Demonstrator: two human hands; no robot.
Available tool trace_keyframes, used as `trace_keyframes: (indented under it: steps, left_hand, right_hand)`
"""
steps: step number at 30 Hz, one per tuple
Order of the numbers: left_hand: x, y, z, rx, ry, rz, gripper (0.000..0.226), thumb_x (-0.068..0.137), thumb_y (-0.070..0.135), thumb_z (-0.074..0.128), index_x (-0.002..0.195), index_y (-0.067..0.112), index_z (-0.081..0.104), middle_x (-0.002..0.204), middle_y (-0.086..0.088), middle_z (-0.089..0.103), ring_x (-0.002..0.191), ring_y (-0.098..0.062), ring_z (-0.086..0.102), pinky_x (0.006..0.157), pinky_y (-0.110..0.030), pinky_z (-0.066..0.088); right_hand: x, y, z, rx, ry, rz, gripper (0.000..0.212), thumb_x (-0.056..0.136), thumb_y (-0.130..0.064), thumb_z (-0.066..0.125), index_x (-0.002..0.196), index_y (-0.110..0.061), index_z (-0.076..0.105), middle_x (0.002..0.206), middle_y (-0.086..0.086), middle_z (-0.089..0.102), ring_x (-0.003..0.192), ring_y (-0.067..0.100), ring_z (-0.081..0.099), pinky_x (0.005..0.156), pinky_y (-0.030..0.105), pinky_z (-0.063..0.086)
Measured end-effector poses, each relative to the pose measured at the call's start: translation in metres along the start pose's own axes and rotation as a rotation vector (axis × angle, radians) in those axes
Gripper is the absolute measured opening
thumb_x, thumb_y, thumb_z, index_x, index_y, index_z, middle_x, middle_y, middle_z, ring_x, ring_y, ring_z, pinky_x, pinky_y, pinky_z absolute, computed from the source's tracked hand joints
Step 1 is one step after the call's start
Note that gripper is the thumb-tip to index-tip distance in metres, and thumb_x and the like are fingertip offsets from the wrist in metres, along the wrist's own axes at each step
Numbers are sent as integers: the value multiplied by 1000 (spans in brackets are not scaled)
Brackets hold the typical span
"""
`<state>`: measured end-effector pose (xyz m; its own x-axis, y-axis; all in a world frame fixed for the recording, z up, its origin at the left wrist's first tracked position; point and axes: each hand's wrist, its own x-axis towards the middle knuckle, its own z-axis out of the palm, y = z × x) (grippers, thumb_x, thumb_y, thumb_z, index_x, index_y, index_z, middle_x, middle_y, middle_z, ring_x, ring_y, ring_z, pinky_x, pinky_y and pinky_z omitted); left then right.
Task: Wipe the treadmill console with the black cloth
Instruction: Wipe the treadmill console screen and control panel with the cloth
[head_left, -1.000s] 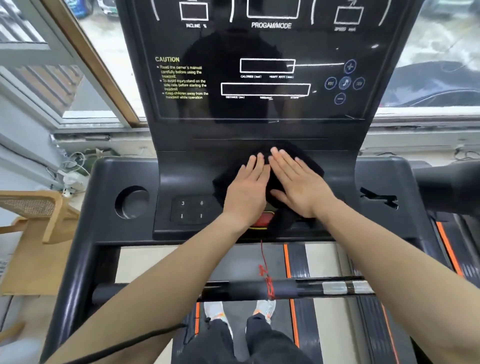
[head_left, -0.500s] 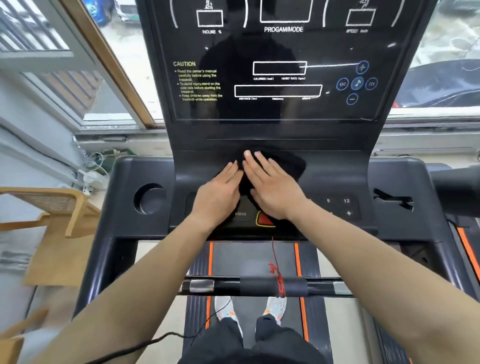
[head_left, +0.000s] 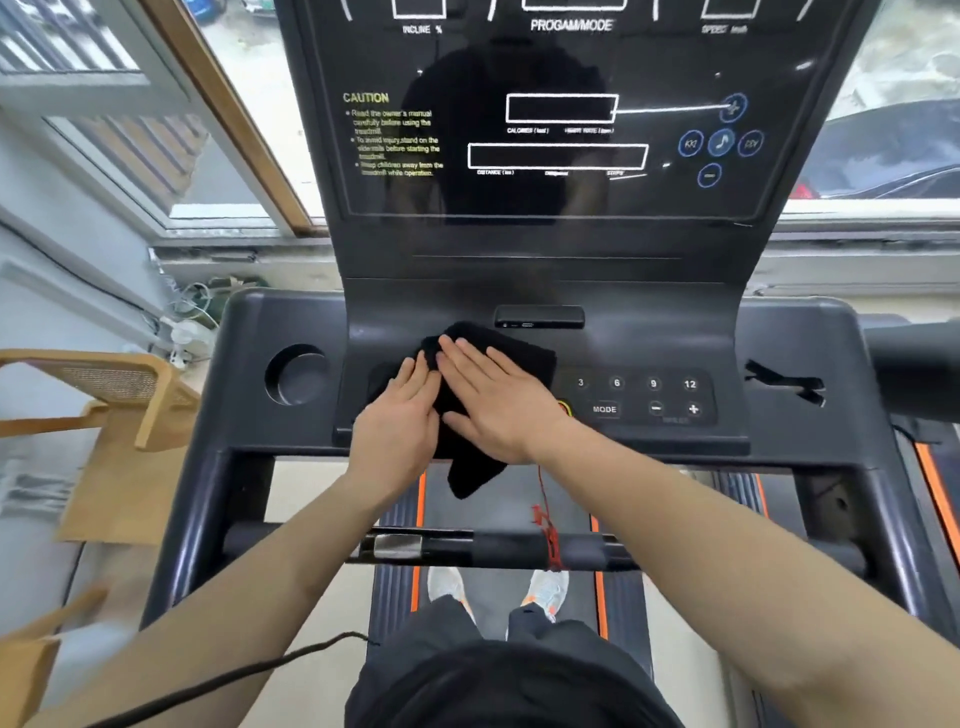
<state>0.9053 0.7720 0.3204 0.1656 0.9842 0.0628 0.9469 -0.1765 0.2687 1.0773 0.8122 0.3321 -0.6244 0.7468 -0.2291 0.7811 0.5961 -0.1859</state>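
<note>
The black cloth (head_left: 519, 358) lies on the left half of the treadmill console's lower panel (head_left: 649, 338), and one corner hangs over the front edge. My left hand (head_left: 400, 421) and my right hand (head_left: 498, 400) press flat on it side by side, fingers pointing up towards the dark display (head_left: 561, 130). The cloth and hands cover the left keypad and most of the red stop button. The right keypad (head_left: 649, 397), with its numbers, MODE, minus and plus, is uncovered.
A small black device (head_left: 539, 317) sits in a slot just above the cloth. A round cup holder (head_left: 296, 374) is to the left. A red safety cord (head_left: 545, 519) hangs to the handlebar (head_left: 493, 551). A wooden chair (head_left: 104, 395) stands left of the treadmill.
Both hands have slid the cloth leftward across the lower panel. The right keypad has come into view and the left keypad is now covered. A cloth corner now droops over the front edge.
</note>
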Motion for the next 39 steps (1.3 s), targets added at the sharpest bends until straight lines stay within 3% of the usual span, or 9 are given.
trace_keyframes:
  steps: [6, 10, 14, 18, 23, 28, 30, 33, 39]
  left_hand:
    - [37, 82, 23, -33, -80, 202, 53, 86, 1, 58, 139, 1, 54, 150, -19, 47, 140, -33, 44, 111, -42, 42]
    - [55, 145, 36, -58, -165, 361, 57, 97, 8, 44, 153, 6, 34, 162, -14, 26, 151, -27, 23, 121, -36, 22]
    - [67, 197, 45, -19, -249, 482, 61, 99, 10, 42, 157, 7, 22, 165, -14, 17, 153, -27, 14, 123, -36, 18]
    - [59, 202, 44, 24, -269, 569, 62, 99, 7, 40, 158, 6, 19, 166, -14, 14, 154, -26, 12, 123, -35, 16]
    - [36, 147, 33, -2, -236, 597, 60, 100, 12, 44, 156, 9, 25, 165, -9, 18, 152, -19, 18, 119, -32, 24]
    - [19, 62, 18, 4, -139, 383, 52, 92, 15, 43, 143, 6, 52, 151, -14, 47, 139, -23, 46, 111, -34, 41]
    - [6, 25, 7, -4, -104, 276, 56, 90, 20, 33, 139, 7, 56, 148, -13, 51, 136, -22, 51, 103, -34, 48]
    - [-22, -21, -8, 5, -23, 144, 55, 91, 20, 32, 137, 6, 59, 145, -11, 55, 133, -22, 54, 95, -32, 53]
    - [-56, -61, -20, 63, 50, 62, 52, 90, 14, 36, 133, -2, 61, 139, -18, 59, 128, -30, 58, 100, -39, 52]
  right_hand:
    - [-67, 76, 3, 12, 33, 154, 72, 104, -51, 24, 162, -15, -1, 169, 0, -11, 155, 12, -9, 125, 34, -1]
    - [-121, 113, 15, 59, 88, 342, 74, 102, -53, 21, 161, -12, 2, 168, 1, -10, 153, 12, -9, 126, 37, 4]
    - [-158, 123, 26, 103, 136, 566, 79, 96, -54, 11, 160, -7, 5, 169, 7, -4, 156, 18, -3, 126, 38, 3]
    - [-166, 105, 35, 146, 166, 678, 82, 95, -53, 10, 159, -3, 5, 169, 13, -2, 156, 25, -2, 125, 39, 0]
    - [-151, 66, 36, 108, 124, 580, 81, 96, -52, 12, 159, -2, 7, 168, 14, -1, 156, 29, -4, 126, 45, 5]
    - [-76, 28, 15, 86, 42, 335, 84, 92, -55, -2, 160, -6, 1, 168, 11, -11, 155, 27, -12, 126, 43, 1]
    - [-43, 4, 13, 74, 32, 254, 77, 98, -53, 5, 161, -9, 0, 169, 9, -12, 155, 26, -12, 126, 44, 1]
    - [-3, -44, 16, 67, 52, 167, 70, 104, -46, 23, 161, -10, 1, 169, 8, -10, 156, 24, -10, 126, 44, 0]
    - [22, -98, 20, 46, 28, 81, 69, 105, -44, 24, 161, -10, 2, 169, 8, -7, 156, 23, -9, 126, 42, 0]
